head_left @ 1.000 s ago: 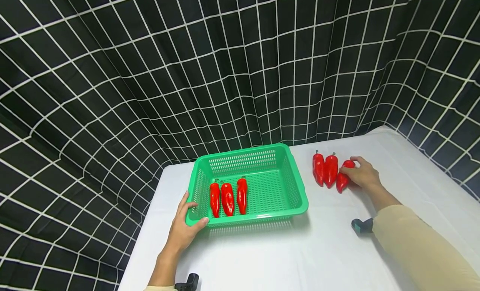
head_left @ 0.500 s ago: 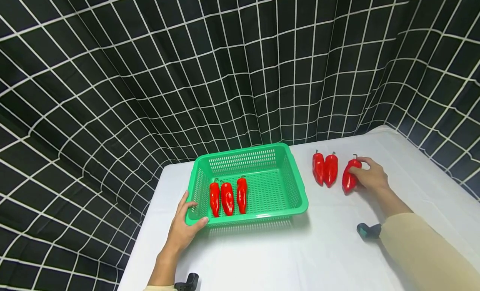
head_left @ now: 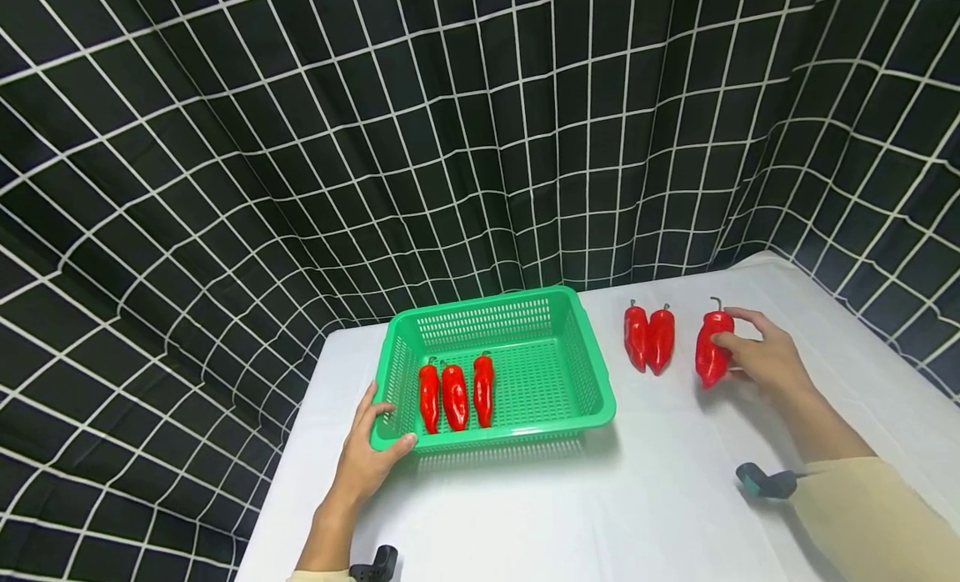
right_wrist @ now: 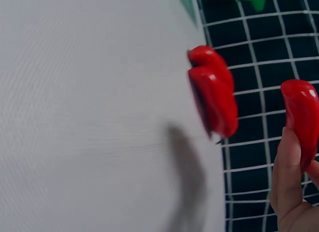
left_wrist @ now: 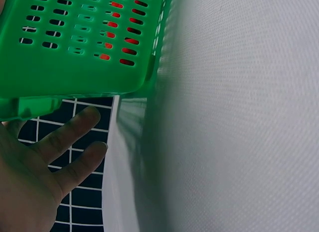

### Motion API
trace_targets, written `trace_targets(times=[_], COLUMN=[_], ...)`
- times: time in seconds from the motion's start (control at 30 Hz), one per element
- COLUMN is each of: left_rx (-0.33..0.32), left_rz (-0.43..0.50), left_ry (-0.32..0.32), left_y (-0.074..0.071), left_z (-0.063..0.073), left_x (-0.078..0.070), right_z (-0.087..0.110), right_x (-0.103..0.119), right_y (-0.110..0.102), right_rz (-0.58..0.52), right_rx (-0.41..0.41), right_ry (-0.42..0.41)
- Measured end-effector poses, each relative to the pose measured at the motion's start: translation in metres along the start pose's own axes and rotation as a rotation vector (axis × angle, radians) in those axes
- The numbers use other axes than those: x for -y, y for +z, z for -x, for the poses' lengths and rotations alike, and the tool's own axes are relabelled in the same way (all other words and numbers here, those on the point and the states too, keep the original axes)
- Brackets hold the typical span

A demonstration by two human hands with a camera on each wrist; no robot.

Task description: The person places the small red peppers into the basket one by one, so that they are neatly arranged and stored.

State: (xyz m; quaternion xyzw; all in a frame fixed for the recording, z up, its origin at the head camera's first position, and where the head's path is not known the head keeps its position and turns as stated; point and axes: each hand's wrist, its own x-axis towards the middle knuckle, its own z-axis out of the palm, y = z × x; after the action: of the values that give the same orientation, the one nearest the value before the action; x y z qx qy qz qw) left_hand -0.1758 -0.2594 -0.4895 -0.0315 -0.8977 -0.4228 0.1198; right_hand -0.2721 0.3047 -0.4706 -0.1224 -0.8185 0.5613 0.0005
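A red pepper [head_left: 713,348] with a green stem is pinched in my right hand [head_left: 776,361], held just above the white cloth at the right. The right wrist view shows the same pepper [right_wrist: 301,115] between thumb and fingers. My left hand [head_left: 363,465] holds the near left corner of a green slotted basket [head_left: 517,433]. Its thumb and a finger hook over the rim; two other fingers [left_wrist: 82,167] stretch free below it in the left wrist view. Inside the basket lie three red peppers, left [head_left: 429,398], middle [head_left: 454,397] and right [head_left: 483,392].
Two more red peppers lie side by side on the cloth between basket and right hand, one left [head_left: 636,336] and one right [head_left: 660,342]. A black curtain [head_left: 480,148] with white grid lines hangs behind the white-covered table [head_left: 525,515].
My right hand has drawn its pepper to the right, away from the other two, and lifted it off the cloth. The left hand and the basket stay put.
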Motion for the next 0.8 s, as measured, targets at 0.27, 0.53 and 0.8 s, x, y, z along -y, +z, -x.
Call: trace_targets(times=[0.27, 0.53, 0.8], left_rx=[-0.001, 0.001, 0.005], left_rz=[-0.017, -0.009, -0.014], left_ry=[-0.005, -0.007, -0.012], left_y=[0.001, 0.001, 0.001], left_z=[0.000, 0.000, -0.001], left_x=[0.000, 0.000, 0.000], right_z=[0.024, 0.043, 0.062], right_x=[0.023, 0.042, 0.067], right_y=[-0.003, 0.000, 0.009], right_rz=[-0.029, -0.066, -0.099], right_rx=[-0.001, 0.013, 0.039], right_ry=[-0.049, -0.102, -0.189])
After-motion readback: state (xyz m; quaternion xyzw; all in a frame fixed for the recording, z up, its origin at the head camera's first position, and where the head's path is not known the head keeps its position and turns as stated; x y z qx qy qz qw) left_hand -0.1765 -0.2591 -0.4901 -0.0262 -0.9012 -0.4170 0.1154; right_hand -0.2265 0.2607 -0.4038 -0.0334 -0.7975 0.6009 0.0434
